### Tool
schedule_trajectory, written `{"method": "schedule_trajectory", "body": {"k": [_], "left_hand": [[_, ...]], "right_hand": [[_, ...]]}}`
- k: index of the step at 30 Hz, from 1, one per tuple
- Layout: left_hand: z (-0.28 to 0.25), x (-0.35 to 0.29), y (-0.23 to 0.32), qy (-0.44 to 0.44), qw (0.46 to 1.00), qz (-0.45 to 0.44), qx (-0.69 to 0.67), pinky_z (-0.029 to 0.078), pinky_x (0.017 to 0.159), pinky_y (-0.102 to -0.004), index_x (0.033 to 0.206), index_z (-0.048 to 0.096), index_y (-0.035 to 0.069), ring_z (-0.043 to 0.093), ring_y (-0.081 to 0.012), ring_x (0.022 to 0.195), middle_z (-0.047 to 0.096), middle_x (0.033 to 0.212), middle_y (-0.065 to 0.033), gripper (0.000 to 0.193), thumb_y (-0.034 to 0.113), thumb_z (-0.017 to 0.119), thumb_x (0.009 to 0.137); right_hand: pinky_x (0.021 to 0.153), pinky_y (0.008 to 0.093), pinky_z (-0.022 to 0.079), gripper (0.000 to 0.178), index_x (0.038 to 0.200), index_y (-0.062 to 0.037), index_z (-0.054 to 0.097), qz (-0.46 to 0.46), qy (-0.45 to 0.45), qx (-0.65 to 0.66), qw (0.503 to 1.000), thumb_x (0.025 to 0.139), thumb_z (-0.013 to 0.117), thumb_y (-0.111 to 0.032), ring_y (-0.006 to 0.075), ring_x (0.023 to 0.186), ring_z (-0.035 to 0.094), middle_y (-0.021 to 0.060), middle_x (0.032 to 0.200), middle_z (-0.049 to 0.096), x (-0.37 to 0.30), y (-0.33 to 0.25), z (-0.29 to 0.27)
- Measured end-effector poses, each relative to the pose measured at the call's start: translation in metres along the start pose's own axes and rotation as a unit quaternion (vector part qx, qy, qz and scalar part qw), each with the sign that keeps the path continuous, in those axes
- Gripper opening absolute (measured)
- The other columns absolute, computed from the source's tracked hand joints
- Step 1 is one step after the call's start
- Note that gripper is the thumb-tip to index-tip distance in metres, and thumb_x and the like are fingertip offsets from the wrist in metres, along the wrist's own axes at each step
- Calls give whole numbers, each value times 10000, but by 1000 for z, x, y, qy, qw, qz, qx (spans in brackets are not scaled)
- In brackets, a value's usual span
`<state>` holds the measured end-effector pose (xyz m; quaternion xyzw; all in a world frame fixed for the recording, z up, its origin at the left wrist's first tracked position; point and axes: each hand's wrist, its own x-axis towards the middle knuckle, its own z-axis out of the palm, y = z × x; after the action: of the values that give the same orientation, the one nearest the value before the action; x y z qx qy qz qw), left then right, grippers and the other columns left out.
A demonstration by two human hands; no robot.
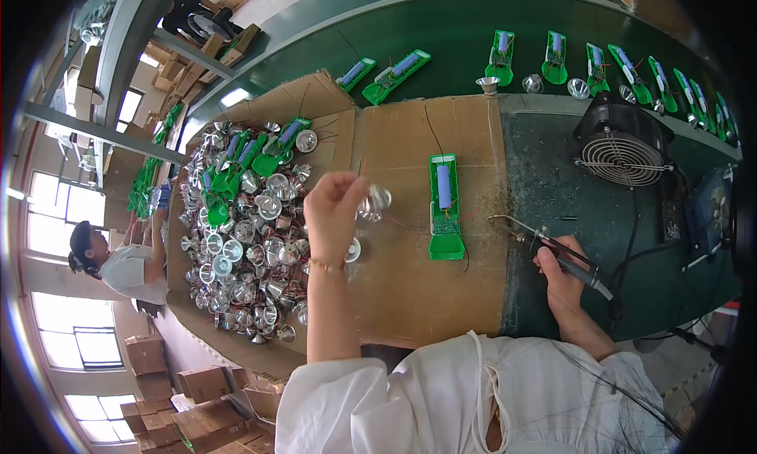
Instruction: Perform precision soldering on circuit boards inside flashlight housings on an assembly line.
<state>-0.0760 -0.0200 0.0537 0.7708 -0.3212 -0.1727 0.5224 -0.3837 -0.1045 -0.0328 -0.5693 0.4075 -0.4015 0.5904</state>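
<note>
My left hand (333, 213) pinches a shiny silver reflector cup (374, 204) with thin red wires, held over the cardboard sheet (394, 288). Closed around the dark handle of a soldering iron (582, 270), my right hand (561, 273) is at the right of the sheet. The iron's bent metal tip points left toward a green plastic lamp housing (446, 247), apart from it. In that housing lie a blue cylindrical battery (444, 187) and a small green circuit board (443, 223) with loose wires. Another reflector (352, 251) sits partly behind my left wrist.
A cardboard box (331, 99) at left holds a heap of reflectors (256, 257) and several green housings. More housings (500, 58) line the green belt (465, 28) at the back. A black fan (623, 150) stands at right. One person (130, 261) works at far left.
</note>
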Motion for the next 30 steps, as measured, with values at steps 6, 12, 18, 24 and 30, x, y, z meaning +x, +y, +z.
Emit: {"method": "schedule_trajectory", "body": {"k": [6, 12, 18, 24, 30], "left_hand": [[26, -88, -9, -66, 991, 52, 107, 481, 652, -289, 913, 663, 4, 634, -217, 741, 658, 815, -135, 178, 123, 672, 781], [37, -94, -23, -96, 990, -75, 71, 463, 563, -295, 837, 659, -9, 606, -183, 632, 631, 743, -111, 149, 136, 658, 803], [55, -85, -31, -95, 994, -10, 58, 445, 539, -277, 803, 654, -17, 542, -150, 571, 551, 837, -78, 168, 151, 671, 803], [58, -84, -34, -82, 995, -5, 63, 450, 559, -275, 785, 654, -15, 560, -162, 613, 565, 847, -83, 156, 140, 670, 795], [59, -84, -31, -78, 994, -14, 70, 422, 558, -228, 779, 648, -39, 512, -89, 640, 556, 832, -49, 156, 114, 670, 798]], "right_hand": [[585, 223, 434, 163, 846, -2, 561, -36, -14, -4, 999, 808, 646, -135, 90, 628, 551, 53, 700, 610, -1, -7, 5], [548, 239, 430, 193, 839, 10, 571, -126, -44, -49, 990, 783, 674, -144, 99, 577, 534, 61, 689, 592, -3, -19, 12], [502, 213, 414, 155, 834, 5, 581, -174, -108, -70, 976, 767, 681, -91, 76, 553, 531, 48, 681, 595, 3, -34, 33], [490, 208, 412, 144, 829, -3, 584, -148, -97, -63, 982, 767, 681, -87, 58, 538, 522, 34, 654, 589, 3, -25, 41], [483, 204, 408, 141, 811, -8, 576, -117, -99, -48, 987, 769, 682, -91, 48, 537, 519, 25, 641, 588, 2, -22, 45]]}}
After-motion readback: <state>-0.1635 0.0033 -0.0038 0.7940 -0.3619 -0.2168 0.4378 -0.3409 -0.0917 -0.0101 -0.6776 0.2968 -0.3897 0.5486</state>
